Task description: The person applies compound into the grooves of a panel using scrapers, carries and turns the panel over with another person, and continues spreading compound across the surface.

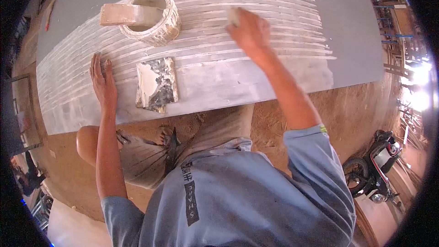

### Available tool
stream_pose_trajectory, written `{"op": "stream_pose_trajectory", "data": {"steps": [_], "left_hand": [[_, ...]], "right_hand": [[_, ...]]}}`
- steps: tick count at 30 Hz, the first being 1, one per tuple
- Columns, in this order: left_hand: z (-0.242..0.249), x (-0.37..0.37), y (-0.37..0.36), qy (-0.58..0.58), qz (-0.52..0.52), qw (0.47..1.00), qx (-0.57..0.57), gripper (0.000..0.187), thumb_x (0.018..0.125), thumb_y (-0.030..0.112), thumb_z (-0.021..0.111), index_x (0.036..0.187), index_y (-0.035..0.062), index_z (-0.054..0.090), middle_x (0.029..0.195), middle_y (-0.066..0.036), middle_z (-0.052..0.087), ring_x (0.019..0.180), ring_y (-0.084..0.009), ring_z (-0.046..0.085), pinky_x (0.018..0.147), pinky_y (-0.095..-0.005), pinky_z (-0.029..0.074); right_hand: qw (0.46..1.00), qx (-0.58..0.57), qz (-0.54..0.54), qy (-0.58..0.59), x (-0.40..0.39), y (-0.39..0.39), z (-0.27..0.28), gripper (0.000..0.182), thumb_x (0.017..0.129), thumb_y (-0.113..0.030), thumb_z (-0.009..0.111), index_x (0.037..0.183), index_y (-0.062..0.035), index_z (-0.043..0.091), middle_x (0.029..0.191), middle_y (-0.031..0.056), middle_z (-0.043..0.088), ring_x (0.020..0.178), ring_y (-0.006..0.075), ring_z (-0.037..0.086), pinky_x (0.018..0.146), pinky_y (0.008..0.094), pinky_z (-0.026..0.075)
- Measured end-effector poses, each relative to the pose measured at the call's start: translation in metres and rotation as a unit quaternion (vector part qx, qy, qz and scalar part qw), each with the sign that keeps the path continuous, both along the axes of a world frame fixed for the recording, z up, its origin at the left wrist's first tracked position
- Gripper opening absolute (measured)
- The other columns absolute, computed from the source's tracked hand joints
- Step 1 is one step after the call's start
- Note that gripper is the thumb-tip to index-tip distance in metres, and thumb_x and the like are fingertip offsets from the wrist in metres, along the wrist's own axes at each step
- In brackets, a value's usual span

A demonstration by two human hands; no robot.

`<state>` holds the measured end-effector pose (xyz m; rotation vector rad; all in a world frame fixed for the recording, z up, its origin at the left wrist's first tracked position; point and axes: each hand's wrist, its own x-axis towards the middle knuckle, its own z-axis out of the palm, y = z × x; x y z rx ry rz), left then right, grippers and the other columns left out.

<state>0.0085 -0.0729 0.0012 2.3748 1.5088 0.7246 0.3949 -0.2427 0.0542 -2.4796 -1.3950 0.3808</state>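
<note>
A large grey board [352, 41] lies in front of me, its middle covered with streaky white lines of filler [206, 23]. My right hand [249, 29] is closed around a small pale block [234, 17] over the lined area; most of the block is hidden by the fingers. Flat on the board at the left rests my left hand [104, 80], fingers stretched out and holding nothing. Between the hands, nearer me, is a dark square plate [165, 92] smeared with white filler. Beyond it stands a filler-crusted bucket [167, 29] with a pale, flat wooden-looking piece [121, 14] lying across its rim.
A small reddish stick-like item [48, 20] lies at the board's far left edge. Below the near edge is a brown dirt floor [270, 137]. A motorcycle [377, 167] stands at the right, and timber pieces [407, 132] lie behind it.
</note>
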Motion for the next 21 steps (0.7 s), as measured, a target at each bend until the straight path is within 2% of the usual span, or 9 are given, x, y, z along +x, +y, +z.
{"op": "stream_pose_trajectory", "data": {"steps": [3, 4, 8, 10, 14, 16, 17, 19, 21], "left_hand": [[0.001, 0.000, -0.002, 0.023, -0.012, 1.000, 0.009, 0.051, 0.100, 0.027, 0.054, 0.144, 0.0035, 0.044, 0.150, -0.017, 0.042, 0.140, -0.0325, 0.038, 0.116, -0.0407, 0.029], [0.005, 0.005, -0.006, -0.025, -0.023, 0.999, -0.028, 0.058, 0.095, 0.024, 0.062, 0.145, 0.0033, 0.042, 0.151, -0.017, 0.041, 0.142, -0.0326, 0.035, 0.117, -0.0412, 0.028], [0.046, 0.079, -0.050, -0.132, -0.075, 0.983, -0.107, 0.104, 0.071, 0.019, 0.085, 0.154, 0.0043, 0.024, 0.152, -0.020, 0.037, 0.143, -0.0317, 0.032, 0.119, -0.0403, 0.027], [0.049, 0.117, -0.064, -0.203, -0.085, 0.968, -0.118, 0.121, 0.065, 0.023, 0.090, 0.156, 0.0033, 0.011, 0.150, -0.023, 0.037, 0.141, -0.0328, 0.035, 0.118, -0.0400, 0.029], [0.045, 0.156, -0.058, -0.292, -0.031, 0.940, -0.175, 0.133, 0.061, 0.027, 0.092, 0.154, 0.0001, 0.002, 0.146, -0.024, 0.041, 0.134, -0.0339, 0.044, 0.113, -0.0412, 0.036], [0.046, 0.157, -0.050, -0.278, -0.028, 0.946, -0.164, 0.132, 0.060, 0.027, 0.093, 0.153, -0.0001, 0.003, 0.143, -0.023, 0.043, 0.131, -0.0334, 0.047, 0.111, -0.0413, 0.038], [0.046, 0.156, -0.048, -0.264, -0.030, 0.951, -0.158, 0.131, 0.059, 0.027, 0.093, 0.153, -0.0004, 0.005, 0.140, -0.022, 0.045, 0.128, -0.0329, 0.050, 0.109, -0.0413, 0.041], [0.046, 0.150, -0.044, -0.288, -0.048, 0.944, -0.156, 0.127, 0.059, 0.027, 0.093, 0.151, -0.0006, 0.010, 0.138, -0.022, 0.047, 0.126, -0.0325, 0.051, 0.107, -0.0409, 0.042], [0.047, 0.146, -0.037, -0.316, -0.069, 0.934, -0.153, 0.123, 0.059, 0.028, 0.093, 0.150, -0.0008, 0.014, 0.135, -0.022, 0.049, 0.125, -0.0322, 0.052, 0.106, -0.0405, 0.043]], "right_hand": [[0.995, 0.040, -0.032, -0.088, 0.053, -0.040, -0.010, 0.042, 0.084, -0.029, 0.071, 0.117, -0.0049, 0.062, 0.109, 0.0145, 0.068, 0.102, 0.0334, 0.065, 0.087, 0.0517, 0.049], [0.992, 0.039, -0.043, -0.112, 0.073, -0.053, -0.013, 0.044, 0.084, -0.029, 0.072, 0.120, -0.0053, 0.062, 0.113, 0.0142, 0.068, 0.104, 0.0335, 0.064, 0.088, 0.0512, 0.049], [0.963, 0.089, -0.082, -0.239, 0.195, -0.126, -0.060, 0.051, 0.085, -0.027, 0.070, 0.129, -0.0055, 0.059, 0.121, 0.0174, 0.066, 0.110, 0.0356, 0.063, 0.094, 0.0475, 0.048], [0.978, -0.010, -0.145, -0.151, 0.181, -0.125, 0.003, 0.048, 0.085, -0.027, 0.069, 0.126, -0.0023, 0.061, 0.116, 0.0184, 0.068, 0.107, 0.0360, 0.065, 0.091, 0.0449, 0.050], [0.967, 0.056, -0.236, -0.083, 0.153, -0.124, 0.019, 0.042, 0.086, -0.028, 0.070, 0.118, -0.0006, 0.065, 0.107, 0.0170, 0.070, 0.100, 0.0299, 0.067, 0.086, 0.0397, 0.051], [0.959, 0.135, -0.244, 0.049, 0.130, -0.121, 0.017, 0.038, 0.087, -0.029, 0.071, 0.110, 0.0000, 0.068, 0.100, 0.0130, 0.070, 0.092, 0.0213, 0.065, 0.082, 0.0352, 0.050], [0.959, 0.135, -0.242, 0.050, 0.119, -0.115, 0.014, 0.038, 0.087, -0.029, 0.071, 0.110, 0.0000, 0.068, 0.100, 0.0130, 0.070, 0.092, 0.0213, 0.065, 0.082, 0.0352, 0.050], [0.937, 0.193, -0.225, 0.183, 0.089, -0.100, 0.008, 0.035, 0.088, -0.030, 0.071, 0.104, 0.0003, 0.069, 0.093, 0.0081, 0.069, 0.084, 0.0156, 0.061, 0.078, 0.0318, 0.049], [0.938, 0.207, -0.193, 0.201, 0.052, -0.075, 0.007, 0.034, 0.088, -0.029, 0.072, 0.104, 0.0002, 0.070, 0.090, 0.0069, 0.069, 0.080, 0.0157, 0.060, 0.075, 0.0317, 0.049]]}}
